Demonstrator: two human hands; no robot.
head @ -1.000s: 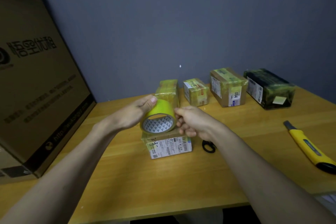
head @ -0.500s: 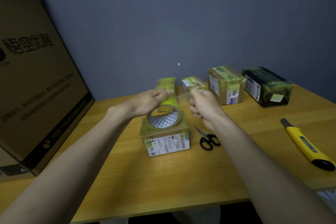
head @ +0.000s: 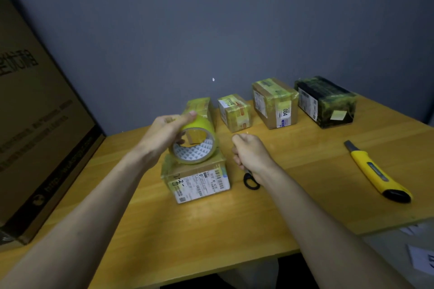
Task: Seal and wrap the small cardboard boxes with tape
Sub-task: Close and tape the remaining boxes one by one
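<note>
Head view, left grip (head: 164, 131) round tape roll (head: 197, 143), right grip (head: 251, 152) curled, contents unclear, over scissors (head: 251, 182)

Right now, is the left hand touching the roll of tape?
Touching. The head view shows the left hand gripping the yellow tape roll, thumb across its top and fingers inside the core.

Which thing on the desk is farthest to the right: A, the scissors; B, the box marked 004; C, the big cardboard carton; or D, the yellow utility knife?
D: the yellow utility knife lies right of the scissors and the box marked 004, while the big cardboard carton stands at the far left.
</note>
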